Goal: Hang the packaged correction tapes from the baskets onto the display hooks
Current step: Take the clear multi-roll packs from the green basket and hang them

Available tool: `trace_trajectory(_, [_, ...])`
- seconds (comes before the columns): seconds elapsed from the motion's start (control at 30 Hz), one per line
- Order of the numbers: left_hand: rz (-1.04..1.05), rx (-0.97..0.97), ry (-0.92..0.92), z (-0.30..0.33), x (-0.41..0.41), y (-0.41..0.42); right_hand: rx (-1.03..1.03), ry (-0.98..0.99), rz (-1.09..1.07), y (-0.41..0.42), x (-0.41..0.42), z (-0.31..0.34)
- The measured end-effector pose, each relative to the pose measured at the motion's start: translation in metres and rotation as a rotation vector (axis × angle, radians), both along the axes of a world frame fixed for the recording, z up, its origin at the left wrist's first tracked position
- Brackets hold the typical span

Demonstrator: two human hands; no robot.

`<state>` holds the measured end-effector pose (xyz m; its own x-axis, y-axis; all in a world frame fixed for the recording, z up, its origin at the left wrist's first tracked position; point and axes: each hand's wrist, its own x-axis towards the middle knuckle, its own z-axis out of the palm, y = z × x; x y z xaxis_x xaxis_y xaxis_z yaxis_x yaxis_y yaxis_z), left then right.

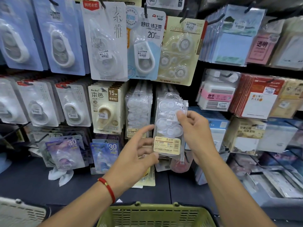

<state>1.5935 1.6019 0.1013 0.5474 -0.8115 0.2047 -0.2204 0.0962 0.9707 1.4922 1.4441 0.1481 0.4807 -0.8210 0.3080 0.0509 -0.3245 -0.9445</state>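
Clear plastic pouch of correction tapes (pixel 169 125) is up in front of the display wall, held upright between both hands, right about level with the middle row of hanging packs. It's a see-through zip bag with several white tape units stacked inside and a cream label near the bottom.

Right hand (pixel 196 133) has it by the right edge: the thumb tip sits on the front face next to the little price sticker, and the rest of the fingers go behind the bag, so it's a pinch grip along the zipper side. Left hand (pixel 137 154) is at the lower left corner, thumb touching the front near the cream label, fingers spread loosely and reaching up along the left edge. Can't really tell how firmly that one is gripping.

Same kind of pouches (pixel 138 110) hang just left of it on a hook. Green basket (pixel 155 215) sits at the bottom of the view below the forearms, and a white basket (pixel 18 212) peeks in at the lower left. Red string bracelet (pixel 107 188) on the left wrist.
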Motion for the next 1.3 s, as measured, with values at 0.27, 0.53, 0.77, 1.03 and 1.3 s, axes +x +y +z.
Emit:
trace_trajectory(0.27, [-0.042,0.009,-0.033,0.001,-0.004,0.0,-0.103,0.015,-0.095,-0.008,-0.003,0.002])
trace_trajectory(0.53, [-0.075,0.039,-0.087,-0.005,-0.001,-0.005,-0.172,0.097,-0.147,-0.011,-0.001,0.002])
trace_trajectory(0.77, [0.142,0.211,-0.72,-0.02,0.026,-0.012,-0.901,0.423,-0.16,-0.009,0.005,-0.042])
trace_trajectory(1.03, [0.178,0.332,-0.874,-0.044,0.056,-0.024,-0.873,0.841,0.04,-0.032,0.029,-0.058])
trace_trajectory(1.3, [0.066,0.441,-0.879,-0.061,0.064,0.009,-0.885,0.621,-0.018,-0.011,0.027,-0.072])
